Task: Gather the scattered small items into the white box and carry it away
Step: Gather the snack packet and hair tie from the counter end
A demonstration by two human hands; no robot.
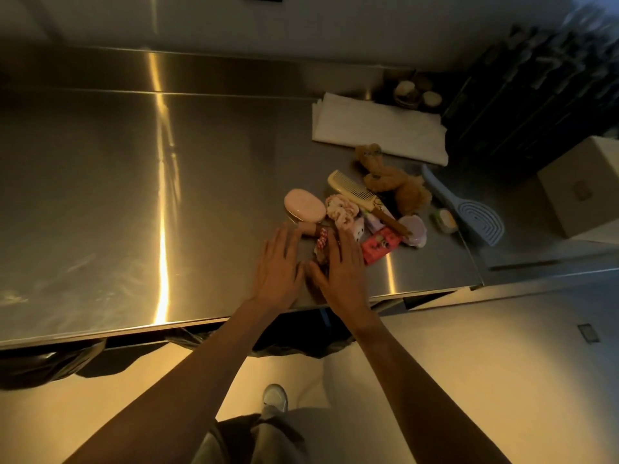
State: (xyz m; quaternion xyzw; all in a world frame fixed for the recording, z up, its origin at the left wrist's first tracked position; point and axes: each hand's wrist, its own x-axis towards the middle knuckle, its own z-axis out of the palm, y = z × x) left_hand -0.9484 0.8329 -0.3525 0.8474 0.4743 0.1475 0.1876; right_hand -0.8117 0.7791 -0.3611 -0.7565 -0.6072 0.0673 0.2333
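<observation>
On the steel counter (100, 162), left to right: left hand (278, 262) and right hand (341, 266) lie flat with fingers straight, holding nothing, beside the pink oval brush (304, 205), cream comb (351, 190), tan plush toy (395, 182) and blue brush (469, 212); white box (582, 189) stands well apart at far right, nothing seen gathered into it, so the task appears barely begun
</observation>
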